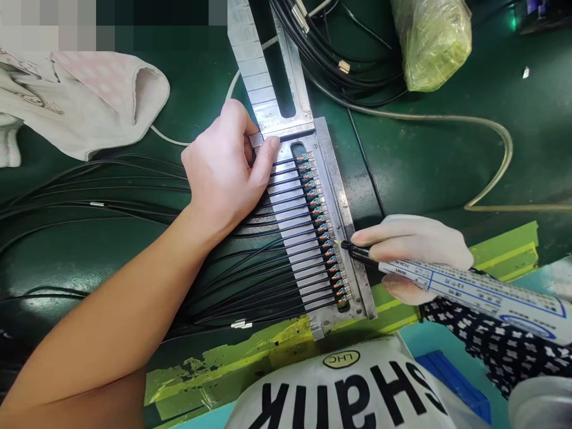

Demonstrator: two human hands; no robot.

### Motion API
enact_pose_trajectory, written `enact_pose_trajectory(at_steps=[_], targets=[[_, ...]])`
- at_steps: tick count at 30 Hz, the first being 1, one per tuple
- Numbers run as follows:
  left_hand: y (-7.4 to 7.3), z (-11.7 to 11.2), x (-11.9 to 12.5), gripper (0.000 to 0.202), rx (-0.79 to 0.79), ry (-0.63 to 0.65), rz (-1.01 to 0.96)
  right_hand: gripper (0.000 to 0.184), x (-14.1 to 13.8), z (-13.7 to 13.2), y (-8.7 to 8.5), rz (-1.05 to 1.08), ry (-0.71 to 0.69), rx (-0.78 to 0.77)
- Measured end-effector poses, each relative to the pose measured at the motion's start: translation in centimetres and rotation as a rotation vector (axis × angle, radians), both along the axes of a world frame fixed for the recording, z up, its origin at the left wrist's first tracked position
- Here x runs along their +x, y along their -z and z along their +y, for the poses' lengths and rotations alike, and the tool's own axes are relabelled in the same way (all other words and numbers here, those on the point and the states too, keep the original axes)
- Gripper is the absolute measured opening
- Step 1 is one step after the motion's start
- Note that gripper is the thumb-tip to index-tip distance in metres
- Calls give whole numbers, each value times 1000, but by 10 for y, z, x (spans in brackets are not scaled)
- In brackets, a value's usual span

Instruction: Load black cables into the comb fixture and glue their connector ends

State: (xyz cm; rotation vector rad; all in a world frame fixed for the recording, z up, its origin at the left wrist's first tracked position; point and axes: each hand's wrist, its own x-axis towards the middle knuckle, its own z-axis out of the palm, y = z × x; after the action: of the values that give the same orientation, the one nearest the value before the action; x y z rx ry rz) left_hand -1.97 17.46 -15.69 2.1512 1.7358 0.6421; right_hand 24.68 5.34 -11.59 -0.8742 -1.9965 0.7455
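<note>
My left hand [230, 167], bare, pinches the edge of a hinged metal clamping fixture [292, 238], its thumb on the plate beside the raised slotted lid [272, 65]. Several thin black cables [268, 235] lie side by side across the plate. Their stripped ends, with orange and green wires, meet small metal connectors [322, 218] in a row over a slot. In my gloved right hand [417, 244] is a white tube with blue print [473, 289]. Its thin nozzle, past a black collar, points at the middle of the connector row; whether it touches cannot be seen.
Coiled black cables [313, 36] and a plastic-wrapped bundle [438, 44] lie at the back. A clear hose [500, 131] curves across the right. White cloth sleeves [107, 101] rest at the left. Torn yellow-green tape [201, 375] lines the table's front edge.
</note>
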Motion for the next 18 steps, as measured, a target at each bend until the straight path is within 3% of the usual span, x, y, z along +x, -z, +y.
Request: enact_pose_trajectory(at_steps=[14,18], targets=[[2,0,0,22,13,-2,13,17,-1,-3,0,5,7,48],[1,-1,0,21,-9,3,-44,21,-4,-13,-6,76,145,71]])
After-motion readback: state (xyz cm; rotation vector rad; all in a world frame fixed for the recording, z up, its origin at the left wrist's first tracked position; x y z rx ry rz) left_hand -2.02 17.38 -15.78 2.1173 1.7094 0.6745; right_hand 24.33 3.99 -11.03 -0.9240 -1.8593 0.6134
